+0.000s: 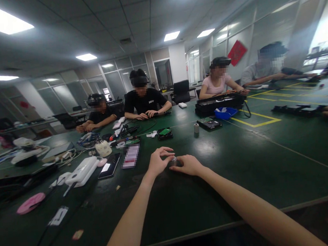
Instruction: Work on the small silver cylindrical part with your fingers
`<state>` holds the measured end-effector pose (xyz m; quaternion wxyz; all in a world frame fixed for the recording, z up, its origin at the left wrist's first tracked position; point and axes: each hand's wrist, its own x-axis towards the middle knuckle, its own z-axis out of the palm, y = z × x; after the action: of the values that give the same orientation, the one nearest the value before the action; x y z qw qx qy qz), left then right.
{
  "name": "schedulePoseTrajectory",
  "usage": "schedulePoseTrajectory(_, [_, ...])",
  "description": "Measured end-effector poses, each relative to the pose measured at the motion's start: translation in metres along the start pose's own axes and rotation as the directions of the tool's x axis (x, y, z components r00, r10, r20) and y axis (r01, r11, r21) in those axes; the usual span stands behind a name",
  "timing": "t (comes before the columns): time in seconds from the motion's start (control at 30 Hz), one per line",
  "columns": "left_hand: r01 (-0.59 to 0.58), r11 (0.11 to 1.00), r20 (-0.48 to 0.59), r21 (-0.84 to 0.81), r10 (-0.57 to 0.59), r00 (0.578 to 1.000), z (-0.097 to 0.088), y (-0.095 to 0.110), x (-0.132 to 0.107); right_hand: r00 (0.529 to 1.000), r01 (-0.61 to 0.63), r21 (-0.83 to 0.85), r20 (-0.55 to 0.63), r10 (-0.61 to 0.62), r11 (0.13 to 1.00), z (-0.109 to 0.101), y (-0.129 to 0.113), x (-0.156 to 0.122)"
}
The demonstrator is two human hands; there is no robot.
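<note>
Both my hands meet on the dark green table [214, 172] around a small silver cylindrical object [172, 160]. My left hand [158, 161] curls over it from the left, fingers bent round its top. My right hand [187, 165] grips its right side with closed fingers. Most of the object is hidden between the hands, and I cannot make out what it is.
A black phone [109, 165], a white power strip [81, 171] and a pink disc [31, 203] lie left of my hands. Farther off are a small grey cylinder [196, 128], a green circuit board [165, 132] and a blue tray [225, 112]. Several people sit working across the table.
</note>
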<state>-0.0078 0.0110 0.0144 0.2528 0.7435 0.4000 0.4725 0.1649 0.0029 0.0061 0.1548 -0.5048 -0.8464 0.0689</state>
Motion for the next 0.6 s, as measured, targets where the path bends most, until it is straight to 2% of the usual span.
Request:
schedulePoseTrajectory(0.3, [0.102,0.975,0.075,-0.197,-0.089,0.993,0.0030,0.0036,0.0011,1.000,-0.002,0.008,-0.005,0.002,1.000,-0.0023,-0.0013,-0.0013])
schedulePoseTrajectory(0.5, [0.137,0.975,-0.056,-0.175,-0.149,0.987,0.0037,-0.0008,0.0009,1.000,-0.006,0.014,0.010,0.006,1.000,-0.0028,-0.0014,-0.0016])
schedulePoseTrajectory(0.6, [0.128,0.966,-0.061,-0.224,-0.145,0.987,0.0039,-0.0030,0.0020,1.000,-0.003,0.017,0.000,0.003,1.000,-0.0012,-0.0003,-0.0010])
